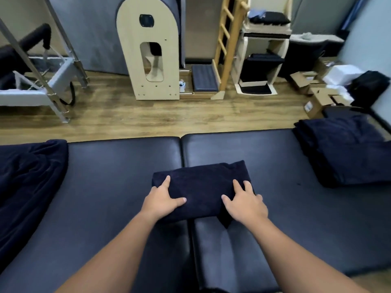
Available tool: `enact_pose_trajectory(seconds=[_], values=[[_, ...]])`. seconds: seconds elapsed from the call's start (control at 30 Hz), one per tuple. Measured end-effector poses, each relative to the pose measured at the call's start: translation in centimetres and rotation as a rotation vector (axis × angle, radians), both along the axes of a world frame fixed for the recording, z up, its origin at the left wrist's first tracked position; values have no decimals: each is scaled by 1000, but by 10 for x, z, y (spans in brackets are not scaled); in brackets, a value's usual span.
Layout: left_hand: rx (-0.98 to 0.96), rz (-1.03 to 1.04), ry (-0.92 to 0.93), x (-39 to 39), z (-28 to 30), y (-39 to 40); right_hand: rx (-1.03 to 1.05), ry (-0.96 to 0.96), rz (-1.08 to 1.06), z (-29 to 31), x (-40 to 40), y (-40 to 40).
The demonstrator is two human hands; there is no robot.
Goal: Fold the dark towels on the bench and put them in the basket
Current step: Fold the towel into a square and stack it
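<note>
A folded dark navy towel (201, 185) lies in the middle of the dark padded bench (118, 187). My left hand (163, 199) rests flat on the towel's left end, fingers straight. My right hand (245, 201) lies flat on its right end, fingers spread. A heap of unfolded dark towels (27, 182) sits at the bench's left end. A stack of folded dark towels (347, 153) sits at the right end; whether it lies in a basket I cannot tell.
Beyond the bench is a wooden floor (148, 117). A pale wooden arched unit (152, 49), a ladder frame (228, 39) and a shelf stand (262, 49) line the far wall. Cardboard boxes (317, 94) clutter the far right. A metal-framed machine (42, 77) stands at far left.
</note>
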State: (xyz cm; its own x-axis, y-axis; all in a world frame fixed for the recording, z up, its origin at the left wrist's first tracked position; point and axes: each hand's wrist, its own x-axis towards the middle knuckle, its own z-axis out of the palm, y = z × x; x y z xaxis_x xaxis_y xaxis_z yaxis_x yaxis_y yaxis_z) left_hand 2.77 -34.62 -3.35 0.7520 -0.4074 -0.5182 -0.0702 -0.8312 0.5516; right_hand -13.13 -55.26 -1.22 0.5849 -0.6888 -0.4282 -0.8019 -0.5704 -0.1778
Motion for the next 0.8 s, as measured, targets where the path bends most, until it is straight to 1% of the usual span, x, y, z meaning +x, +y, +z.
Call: enact_pose_trajectory(seconds=[0.1,0.27,0.47,0.53,0.63,0.8], values=[[-24,-127,-11,-13,1,-37,-8,36,-100,2,-36,-20],[-56,-305,19,-45,-1,-104,-95,53,-255,6,-86,-55],[-68,-479,53,-108,-4,-183,0,28,-449,10,-135,-93],[-75,-511,65,-131,-5,-210,10,10,-507,9,-153,-110],[-106,-506,100,-166,-4,-252,11,-33,-574,2,-184,-143],[-123,-483,116,-230,-1,-325,8,-76,-604,-7,-239,-214]])
